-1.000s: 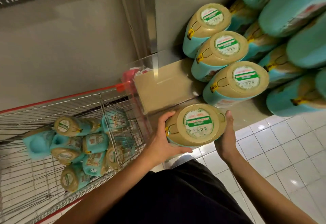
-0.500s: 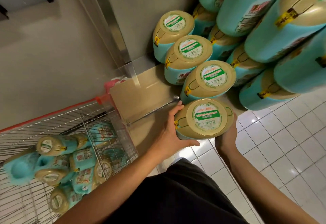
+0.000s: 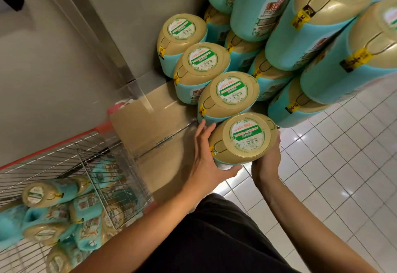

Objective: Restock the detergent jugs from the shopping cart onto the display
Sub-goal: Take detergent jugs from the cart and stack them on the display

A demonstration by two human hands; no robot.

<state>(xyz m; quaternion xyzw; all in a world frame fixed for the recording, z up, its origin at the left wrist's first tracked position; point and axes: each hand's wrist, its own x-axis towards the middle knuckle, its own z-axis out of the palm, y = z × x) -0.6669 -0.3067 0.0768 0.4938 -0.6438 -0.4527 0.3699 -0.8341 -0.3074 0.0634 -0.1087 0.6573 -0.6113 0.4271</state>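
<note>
Two grips, left hand [image 3: 207, 163] and right hand [image 3: 267, 162], closed around one detergent jug [image 3: 245, 138].

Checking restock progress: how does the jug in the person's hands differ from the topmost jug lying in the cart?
The held jug is upright at the end of the display row; the cart jug lies tipped in the wire cart. The left hand and right hand grip the held jug; no hand touches the cart jug. Both have gold tops, round green-and-white labels and teal bodies.
</note>
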